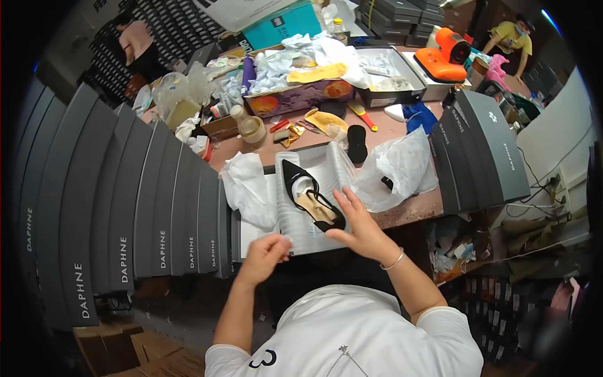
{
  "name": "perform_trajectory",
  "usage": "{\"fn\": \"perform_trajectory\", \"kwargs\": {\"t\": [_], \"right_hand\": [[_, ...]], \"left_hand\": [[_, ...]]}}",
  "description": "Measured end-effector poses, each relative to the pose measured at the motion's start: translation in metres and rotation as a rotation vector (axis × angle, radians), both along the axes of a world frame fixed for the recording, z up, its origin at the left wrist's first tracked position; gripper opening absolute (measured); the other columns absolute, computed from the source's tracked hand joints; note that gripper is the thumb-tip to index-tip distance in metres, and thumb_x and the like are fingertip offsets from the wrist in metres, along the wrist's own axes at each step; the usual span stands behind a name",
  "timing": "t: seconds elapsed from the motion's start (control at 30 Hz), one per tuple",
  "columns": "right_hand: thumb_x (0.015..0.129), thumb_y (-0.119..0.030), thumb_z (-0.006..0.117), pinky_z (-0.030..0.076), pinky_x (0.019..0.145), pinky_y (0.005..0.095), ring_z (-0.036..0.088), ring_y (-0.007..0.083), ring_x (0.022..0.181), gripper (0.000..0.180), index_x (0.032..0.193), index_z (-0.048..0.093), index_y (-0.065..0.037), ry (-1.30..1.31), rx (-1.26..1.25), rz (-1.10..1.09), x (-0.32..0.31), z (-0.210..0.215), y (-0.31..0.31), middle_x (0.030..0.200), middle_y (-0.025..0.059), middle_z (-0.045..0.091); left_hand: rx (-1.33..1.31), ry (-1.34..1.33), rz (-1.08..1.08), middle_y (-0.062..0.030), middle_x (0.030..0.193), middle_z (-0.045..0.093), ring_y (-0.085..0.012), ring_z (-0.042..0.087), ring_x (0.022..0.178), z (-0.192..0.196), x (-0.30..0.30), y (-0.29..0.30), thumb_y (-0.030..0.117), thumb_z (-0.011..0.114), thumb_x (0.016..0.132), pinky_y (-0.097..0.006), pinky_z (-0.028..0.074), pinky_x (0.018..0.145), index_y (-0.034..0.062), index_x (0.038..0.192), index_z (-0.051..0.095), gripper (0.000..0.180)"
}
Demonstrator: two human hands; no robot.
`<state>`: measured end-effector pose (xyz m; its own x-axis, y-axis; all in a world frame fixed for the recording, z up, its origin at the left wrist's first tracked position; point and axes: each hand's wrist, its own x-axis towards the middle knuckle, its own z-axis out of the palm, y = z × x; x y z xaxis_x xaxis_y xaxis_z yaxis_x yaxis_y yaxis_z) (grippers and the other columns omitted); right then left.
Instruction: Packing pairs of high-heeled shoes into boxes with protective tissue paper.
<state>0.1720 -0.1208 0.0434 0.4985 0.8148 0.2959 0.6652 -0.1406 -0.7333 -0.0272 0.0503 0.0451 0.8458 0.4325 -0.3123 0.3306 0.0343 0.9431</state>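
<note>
A black pointed slingback shoe (293, 173) with a beige insole lies on a ribbed white foam sheet (286, 217) in an open shoe box (320, 245). White stuffing sits inside its toe. My right hand (364, 232) is open, fingers spread, just beside the shoe's heel; I cannot tell if it touches. My left hand (267, 254) is closed near the box's front edge, fingers curled together; what it holds, if anything, cannot be made out. Crumpled white tissue paper (247, 188) covers the box's left side. To the right lies a white translucent wrapping (399, 169) with a dark piece showing through.
Tall grey shoe boxes (94, 207) stand in a row at left, more grey boxes (480, 151) at right. Behind are a patterned carton (295, 99) heaped with paper, a glass jar (252, 130), a black insole (357, 143) and an orange device (443, 56). Two people are farther back.
</note>
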Motion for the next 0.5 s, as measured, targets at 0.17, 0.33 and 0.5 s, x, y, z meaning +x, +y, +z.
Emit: {"fn": "perform_trajectory", "kwargs": {"t": [0.17, 0.33, 0.5], "right_hand": [[0.082, -0.019, 0.07, 0.052, 0.072, 0.0356, 0.063, 0.0278, 0.086, 0.039, 0.116, 0.06, -0.002, 0.069, 0.025, 0.366, -0.022, 0.023, -0.029, 0.097, 0.0136, 0.063], [0.078, -0.006, 0.07, 0.052, 0.059, 0.0319, 0.063, 0.024, 0.068, 0.015, 0.092, 0.066, -0.002, -0.023, 0.015, 0.123, -0.012, 0.0, -0.094, 0.076, 0.0081, 0.062], [0.076, 0.004, 0.063, 0.05, 0.072, 0.0404, 0.06, 0.0344, 0.082, 0.016, 0.091, 0.061, -0.002, -0.146, -0.216, -0.337, 0.025, -0.014, -0.172, 0.087, 0.0147, 0.06]], "left_hand": [[-0.656, -0.141, -0.25, -0.0078, 0.087, 0.063, -0.0142, 0.061, 0.075, -0.033, 0.032, -0.061, 0.024, 0.041, 0.102, -0.028, 0.052, 0.071, -0.0013, 0.101, 0.061, 0.032], [-1.202, -0.01, -0.36, -0.0148, 0.101, 0.062, -0.0201, 0.064, 0.082, -0.039, 0.064, -0.111, 0.023, 0.042, 0.101, -0.031, 0.053, 0.074, -0.0035, 0.111, 0.055, 0.031], [-0.573, -0.031, -0.276, -0.007, 0.097, 0.062, -0.0111, 0.061, 0.08, -0.041, 0.065, -0.11, 0.02, 0.05, 0.099, -0.024, 0.051, 0.073, -0.0006, 0.116, 0.059, 0.028]]}}
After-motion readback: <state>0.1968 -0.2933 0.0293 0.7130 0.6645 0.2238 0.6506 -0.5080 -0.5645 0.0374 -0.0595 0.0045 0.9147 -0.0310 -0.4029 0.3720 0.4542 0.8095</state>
